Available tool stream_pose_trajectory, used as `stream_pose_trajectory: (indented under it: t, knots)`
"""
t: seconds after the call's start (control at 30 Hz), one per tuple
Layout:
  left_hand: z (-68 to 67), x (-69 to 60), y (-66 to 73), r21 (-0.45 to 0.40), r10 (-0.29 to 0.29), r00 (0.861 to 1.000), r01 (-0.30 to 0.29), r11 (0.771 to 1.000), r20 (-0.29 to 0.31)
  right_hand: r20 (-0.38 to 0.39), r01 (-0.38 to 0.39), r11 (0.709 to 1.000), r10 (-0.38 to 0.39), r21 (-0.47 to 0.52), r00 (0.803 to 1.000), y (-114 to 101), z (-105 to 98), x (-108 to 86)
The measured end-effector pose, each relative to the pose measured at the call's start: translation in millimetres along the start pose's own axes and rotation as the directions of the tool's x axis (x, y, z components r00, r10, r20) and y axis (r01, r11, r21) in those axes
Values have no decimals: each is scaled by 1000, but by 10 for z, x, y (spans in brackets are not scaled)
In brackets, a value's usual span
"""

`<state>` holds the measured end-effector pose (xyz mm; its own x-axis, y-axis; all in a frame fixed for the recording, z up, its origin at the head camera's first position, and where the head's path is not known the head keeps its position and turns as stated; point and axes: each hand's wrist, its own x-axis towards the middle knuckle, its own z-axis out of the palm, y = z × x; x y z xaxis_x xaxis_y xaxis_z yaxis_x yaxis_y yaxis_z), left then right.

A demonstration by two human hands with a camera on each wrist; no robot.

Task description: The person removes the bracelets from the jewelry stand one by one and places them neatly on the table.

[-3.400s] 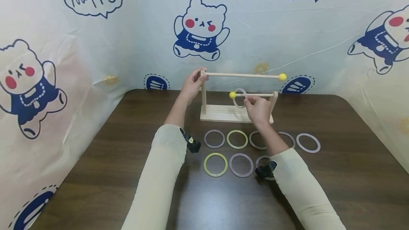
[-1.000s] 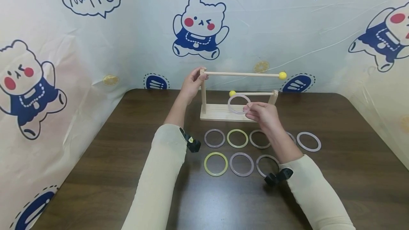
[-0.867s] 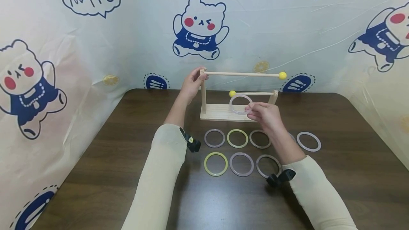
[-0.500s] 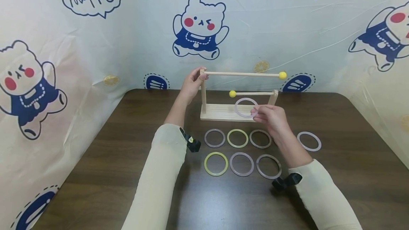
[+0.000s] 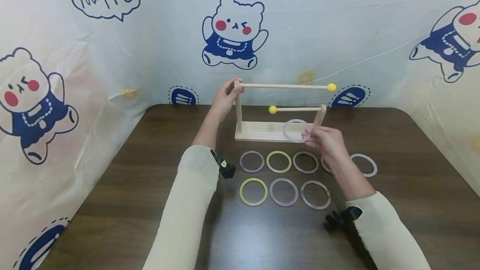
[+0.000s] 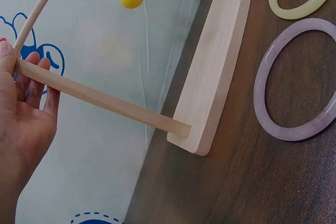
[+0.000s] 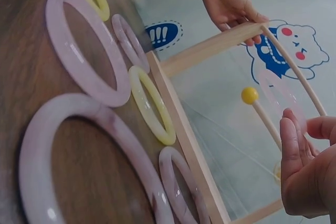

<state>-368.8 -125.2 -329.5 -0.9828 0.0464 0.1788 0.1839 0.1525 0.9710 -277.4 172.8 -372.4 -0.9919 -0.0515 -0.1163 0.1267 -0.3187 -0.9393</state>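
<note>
In the head view my left hand (image 5: 225,98) grips the top of the left post of a wooden bangle stand (image 5: 258,131), where the upper rod (image 5: 285,86) joins it. In the left wrist view the thumb and fingers lie on either side of that post (image 6: 105,95). My right hand (image 5: 329,141) pinches a pale lilac bangle (image 5: 283,131) by its right edge. The bangle hangs in the air in front of the stand's base, below the lower rod (image 5: 298,109) and apart from it. Both rods are bare, each ending in a yellow ball.
Several bangles lie in two rows before the stand, among them a yellow-green bangle (image 5: 279,172) and a lilac bangle (image 5: 283,205). My right forearm partly covers one bangle (image 5: 325,168) in the back row. A printed cloth (image 5: 165,41) hangs behind the brown table (image 5: 123,191).
From the ball end of the lower rod, my right hand has drawn the lilac bangle down and to the right, away from the rod. The left hand has stayed on the post.
</note>
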Motion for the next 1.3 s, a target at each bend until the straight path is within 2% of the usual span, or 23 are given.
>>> stream_pose_trajectory:
  t: [0.47,0.73,1.0,1.3]
  knots:
    - [3,15,-26,-7,11,1000,-11,1000,-3,-16,-32,999,31,-41,999,48,-179,-34]
    - [4,7,-2,-9,-6,1000,6,1000,4,1,-39,999,39,-14,999,57,-272,-62]
    - [23,-157,228,3,-28,999,28,1000,16,-5,-47,999,47,-18,999,78,-317,-60]
    - [22,-180,257,5,-23,1000,22,1000,15,-4,-73,996,73,-43,997,97,-352,-55]
